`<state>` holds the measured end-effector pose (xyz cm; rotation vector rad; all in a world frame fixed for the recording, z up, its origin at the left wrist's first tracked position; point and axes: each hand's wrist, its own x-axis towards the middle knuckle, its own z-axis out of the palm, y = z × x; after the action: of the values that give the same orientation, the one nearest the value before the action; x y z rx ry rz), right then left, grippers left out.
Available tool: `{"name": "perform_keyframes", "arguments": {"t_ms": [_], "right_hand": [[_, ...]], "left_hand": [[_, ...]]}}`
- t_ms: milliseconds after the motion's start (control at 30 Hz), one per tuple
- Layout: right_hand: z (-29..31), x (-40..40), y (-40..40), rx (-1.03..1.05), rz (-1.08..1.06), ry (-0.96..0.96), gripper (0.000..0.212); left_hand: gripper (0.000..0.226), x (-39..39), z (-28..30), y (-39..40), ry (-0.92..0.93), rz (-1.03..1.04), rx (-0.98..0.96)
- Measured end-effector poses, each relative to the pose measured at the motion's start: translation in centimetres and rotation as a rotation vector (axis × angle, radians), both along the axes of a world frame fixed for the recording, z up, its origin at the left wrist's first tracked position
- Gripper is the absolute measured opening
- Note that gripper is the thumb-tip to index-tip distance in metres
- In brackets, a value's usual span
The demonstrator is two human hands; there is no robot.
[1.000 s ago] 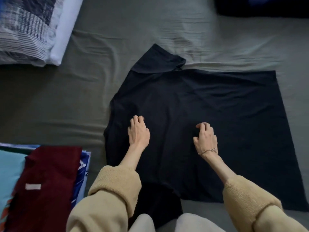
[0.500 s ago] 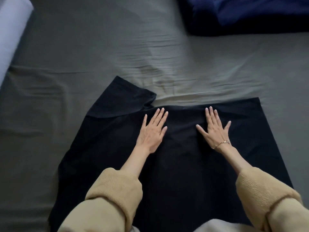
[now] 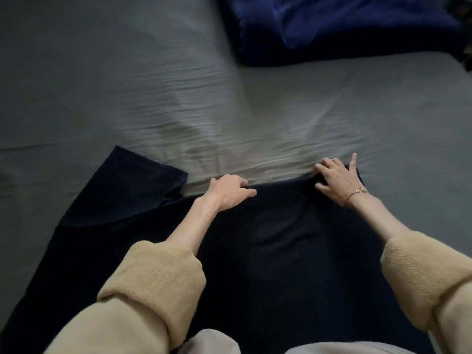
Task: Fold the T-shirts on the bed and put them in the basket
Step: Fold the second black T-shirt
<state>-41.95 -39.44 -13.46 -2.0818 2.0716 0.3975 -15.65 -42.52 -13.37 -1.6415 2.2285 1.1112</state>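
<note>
Head view: looks down over a black T-shirt (image 3: 268, 251) spread flat on the grey bed (image 3: 127, 85); every place below is given relative to that shirt
Shirt position: directly in front of the person, its far edge running between the two hands; one sleeve (image 3: 132, 185) sticks out at the far left corner, lying on the sheet
Left hand (image 3: 227, 191): at the far edge, just right of the sleeve; fingers curled over the hem and pinching the cloth
Right hand (image 3: 337, 178): at the far edge toward the right corner; most fingers bunch the cloth under them, one finger points out straight past the edge; I judge it gripping the shirt
Other cloth: a dark blue bundle (image 3: 344, 29) lies well beyond the far edge, to the right; whether it is another T-shirt cannot be told
Basket: not in sight
Step in hand: likely drawing the far edge toward the body for a fold
Risk, uneven fold: the hands hold different amounts of cloth, so one side could travel further and skew the crease
Risk, sleeve: it lies outside the body panel and could trail or bunch inside the fold
Risk, sheet: the wrinkled bed sheet beside the hem might get pinched up with it
</note>
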Motion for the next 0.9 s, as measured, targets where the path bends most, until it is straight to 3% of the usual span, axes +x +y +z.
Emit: {"name": "perform_keyframes", "arguments": {"t_ms": [133,200,333,433,500,567,633,733,900], "right_hand": [[0.3,-1.8,-1.0,0.046,-0.033,-0.005,0.025],[0.1,-2.6,-1.2,0.042,-0.026,0.050,0.028],[-1.0,-3.2,-0.9,0.000,-0.078,0.128,0.028],[-1.9,-1.9,-0.2,-0.180,-0.165,0.184,0.028],[-2.7,-0.1,0.8,-0.353,-0.177,0.127,0.034],[-3.7,2.7,2.3,-0.506,-0.054,-0.033,0.037],[-4.6,5.9,4.3,-0.460,0.120,-0.239,0.047],[-6.0,7.0,7.0,-0.333,0.273,-0.244,0.057],[-5.4,1.0,7.5,-0.237,-0.193,-0.192,0.068]], "left_hand": [[0.032,-2.0,0.1,-0.9,0.071,0.056,0.126],[0.031,-2.7,-0.1,-1.0,0.058,0.009,0.076],[0.024,-4.0,-1.7,-0.3,0.052,-0.063,-0.248],[0.025,-4.2,-3.0,0.7,-0.020,-0.100,-0.432],[0.034,-4.3,-3.7,2.0,-0.087,-0.054,-0.599],[0.040,-4.2,-4.1,4.1,-0.071,0.065,-0.747],[0.047,-3.6,-4.8,6.9,-0.032,0.100,-0.729],[0.057,-1.7,-5.5,10.6,0.012,0.064,-0.612],[0.059,3.8,-5.6,10.6,-0.061,0.153,-0.512]]}}
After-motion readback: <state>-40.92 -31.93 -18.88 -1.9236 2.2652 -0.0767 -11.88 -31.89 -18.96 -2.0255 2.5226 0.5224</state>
